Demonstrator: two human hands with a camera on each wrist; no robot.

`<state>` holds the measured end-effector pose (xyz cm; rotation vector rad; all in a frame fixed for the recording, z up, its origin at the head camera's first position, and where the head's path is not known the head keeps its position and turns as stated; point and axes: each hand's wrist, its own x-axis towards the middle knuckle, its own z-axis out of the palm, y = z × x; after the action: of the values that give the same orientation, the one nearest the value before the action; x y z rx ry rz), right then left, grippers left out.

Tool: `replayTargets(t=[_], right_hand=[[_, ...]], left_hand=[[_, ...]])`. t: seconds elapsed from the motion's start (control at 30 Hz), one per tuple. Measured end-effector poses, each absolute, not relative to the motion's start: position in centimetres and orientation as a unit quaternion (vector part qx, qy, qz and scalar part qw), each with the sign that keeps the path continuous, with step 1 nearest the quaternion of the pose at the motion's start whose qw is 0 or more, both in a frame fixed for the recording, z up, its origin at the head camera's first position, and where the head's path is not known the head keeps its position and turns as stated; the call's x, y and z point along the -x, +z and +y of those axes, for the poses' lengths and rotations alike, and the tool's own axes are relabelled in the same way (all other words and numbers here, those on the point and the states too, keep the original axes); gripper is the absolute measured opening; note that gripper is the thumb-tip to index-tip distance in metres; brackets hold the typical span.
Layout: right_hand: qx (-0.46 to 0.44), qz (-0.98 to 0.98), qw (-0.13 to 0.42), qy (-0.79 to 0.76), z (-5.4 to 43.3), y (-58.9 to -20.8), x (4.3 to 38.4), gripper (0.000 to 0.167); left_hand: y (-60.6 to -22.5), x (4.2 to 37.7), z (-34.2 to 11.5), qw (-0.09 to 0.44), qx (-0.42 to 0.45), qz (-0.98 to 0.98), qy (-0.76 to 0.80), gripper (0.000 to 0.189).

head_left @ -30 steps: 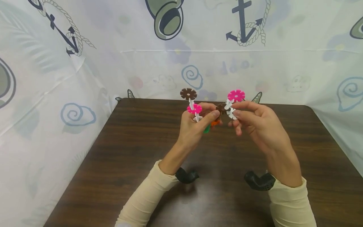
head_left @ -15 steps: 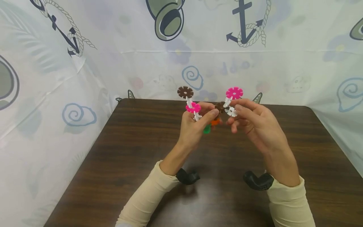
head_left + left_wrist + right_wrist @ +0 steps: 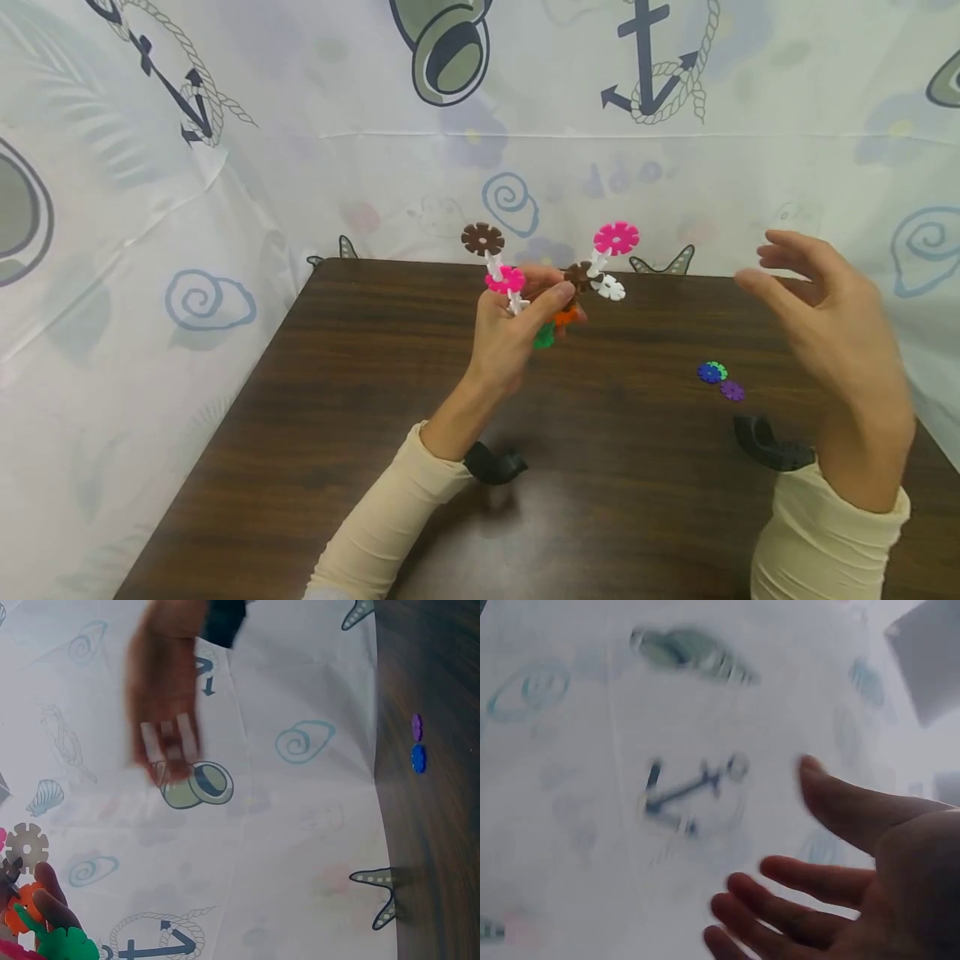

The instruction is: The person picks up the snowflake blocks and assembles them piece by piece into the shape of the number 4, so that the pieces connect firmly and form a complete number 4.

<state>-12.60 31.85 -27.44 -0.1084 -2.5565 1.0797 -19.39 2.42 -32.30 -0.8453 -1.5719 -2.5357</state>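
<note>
My left hand (image 3: 506, 329) pinches a joined chain of notched plastic discs by a brown disc (image 3: 579, 277). The chain carries a second brown disc (image 3: 482, 239) at its upper left end and a pink disc (image 3: 617, 238) at its upper right, linked by white discs. A white disc (image 3: 611, 288) juts out at the right; orange (image 3: 565, 316) and green (image 3: 69, 946) discs hang below the fingers. Raised over the table's right side, my right hand (image 3: 836, 312) holds nothing, thumb and fingers spread apart in the right wrist view.
Loose blue (image 3: 709, 372), purple (image 3: 732, 391) and light green (image 3: 721, 367) discs lie on the dark wooden table (image 3: 337, 417), left of the right wrist. A printed white cloth (image 3: 315, 100) hangs behind the table and at its sides.
My right hand has let go of the white disc and moved off to the right, uncovering the loose discs on the table. The left hand keeps its hold, with the chain slightly higher.
</note>
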Motion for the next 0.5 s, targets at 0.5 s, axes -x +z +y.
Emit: replayTargets(t=[0.5], right_hand=[[0.01,-0.957,-0.104,0.271,41.6,-38.7,17.6,0.091]], left_hand=[[-32.5,19.7,2.6,0.014,0.262,-0.508,-0.821,0.008]])
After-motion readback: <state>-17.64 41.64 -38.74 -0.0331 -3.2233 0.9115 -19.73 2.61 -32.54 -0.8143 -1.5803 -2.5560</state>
